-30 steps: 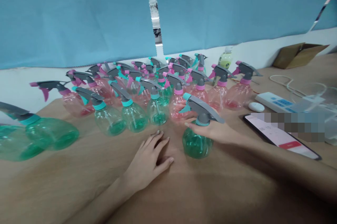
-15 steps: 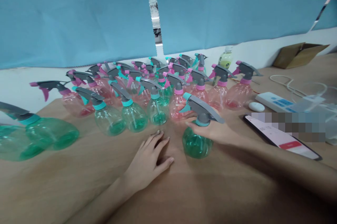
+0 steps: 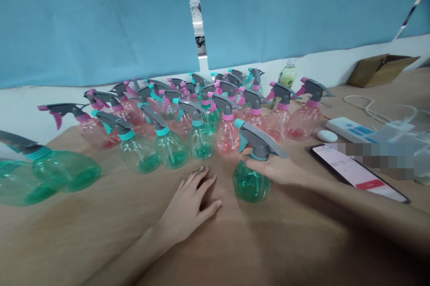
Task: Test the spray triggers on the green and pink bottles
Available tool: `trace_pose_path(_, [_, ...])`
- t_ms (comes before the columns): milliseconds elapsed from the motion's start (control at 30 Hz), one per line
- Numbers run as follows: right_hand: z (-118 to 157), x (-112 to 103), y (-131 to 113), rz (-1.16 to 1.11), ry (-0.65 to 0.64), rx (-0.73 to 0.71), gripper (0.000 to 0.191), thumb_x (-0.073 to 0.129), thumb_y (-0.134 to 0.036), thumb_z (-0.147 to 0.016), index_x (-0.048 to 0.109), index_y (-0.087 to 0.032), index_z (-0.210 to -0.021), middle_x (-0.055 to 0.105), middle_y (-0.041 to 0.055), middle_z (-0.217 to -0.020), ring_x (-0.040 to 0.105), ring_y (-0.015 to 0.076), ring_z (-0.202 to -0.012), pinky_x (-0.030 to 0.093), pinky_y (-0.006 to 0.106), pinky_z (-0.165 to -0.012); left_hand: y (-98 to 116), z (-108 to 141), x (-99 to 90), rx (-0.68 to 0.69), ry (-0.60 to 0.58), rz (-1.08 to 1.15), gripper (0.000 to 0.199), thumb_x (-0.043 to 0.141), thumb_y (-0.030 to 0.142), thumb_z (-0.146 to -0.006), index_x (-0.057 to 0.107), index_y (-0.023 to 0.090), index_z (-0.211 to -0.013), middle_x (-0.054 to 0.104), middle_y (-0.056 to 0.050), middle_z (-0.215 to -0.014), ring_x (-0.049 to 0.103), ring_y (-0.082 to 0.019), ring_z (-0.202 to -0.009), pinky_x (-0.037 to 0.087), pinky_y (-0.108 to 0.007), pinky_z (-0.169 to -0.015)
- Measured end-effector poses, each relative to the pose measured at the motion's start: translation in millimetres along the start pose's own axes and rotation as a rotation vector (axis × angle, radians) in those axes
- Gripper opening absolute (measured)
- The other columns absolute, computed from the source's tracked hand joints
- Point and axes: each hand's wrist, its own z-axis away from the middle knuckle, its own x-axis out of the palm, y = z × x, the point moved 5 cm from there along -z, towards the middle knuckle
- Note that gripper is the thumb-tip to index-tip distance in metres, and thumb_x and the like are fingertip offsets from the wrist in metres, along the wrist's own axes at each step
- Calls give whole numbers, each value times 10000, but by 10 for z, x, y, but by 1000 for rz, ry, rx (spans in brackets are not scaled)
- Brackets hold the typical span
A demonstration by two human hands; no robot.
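Standing upright on the table (image 3: 141, 241) is a green spray bottle (image 3: 251, 185) with a grey head and a turquoise nozzle, trigger and collar. My right hand (image 3: 268, 167) is wrapped round its neck, thumb on the near side. The other fingers are mostly hidden behind the head, with fingertips showing by the trigger. My left hand (image 3: 191, 203) lies palm down on the wood to the left, fingers apart, holding nothing. Just beyond it stand a clear-green spray bottle (image 3: 202, 143) and a pink spray bottle (image 3: 226, 136).
Several more pink and green spray bottles crowd the back of the table. Farther left, green bottles (image 3: 67, 172) lean close together. On the right are a phone (image 3: 352, 169), a white oval object (image 3: 327, 136), a power strip (image 3: 349, 129), cables and an open cardboard box (image 3: 369, 71).
The fingers of my right hand have drawn in from beyond the bottle's neck toward the trigger. The bottle has barely shifted. My left hand stays where it was.
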Motion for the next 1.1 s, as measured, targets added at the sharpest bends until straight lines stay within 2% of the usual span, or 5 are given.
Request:
trace_pose_path(200, [-9,-23,-29,23,21,2,244,496,-125,-679,473,-265,-877,598,-30,-829,600,140,-680,515,276,-642,1,-6,4,1,-9,-3,495,455,464,-874,414,191,-1285,344,-106,-1379,281,-252,-1267,271,-433,-1007])
trace_pose_path(433, [-5,39,37,-104,-70,4,569,472,-90,-663,411,-310,-1185,587,-6,-1119,628,187,-828,530,323,-633,5,-4,-3,7,7,13,492,444,468,-879,408,198,-1288,346,-107,-1376,293,-262,-1259,279,-443,-996])
trace_pose_path(567, [-6,57,64,-160,-73,-16,577,505,-127,-698,399,-332,-1228,524,-7,-1239,606,200,-953,543,322,-672,3,-1,-3,4,1,10,492,441,469,-880,407,197,-1288,345,-108,-1377,288,-258,-1262,281,-438,-997])
trace_pose_path(867, [7,89,106,-201,-61,10,494,528,-271,-779,379,-295,-1248,539,24,-1218,611,182,-937,532,326,-781,11,-6,-9,-7,-13,8,495,451,463,-877,417,187,-1285,349,-108,-1376,297,-260,-1257,276,-434,-1003])
trace_pose_path(1100, [6,107,167,-89,-32,44,422,518,-282,-776,447,-308,-1190,630,4,-927,629,200,-817,550,363,-691,2,-7,5,-1,-14,1,497,452,466,-876,412,188,-1287,345,-108,-1376,285,-254,-1264,276,-431,-1003])
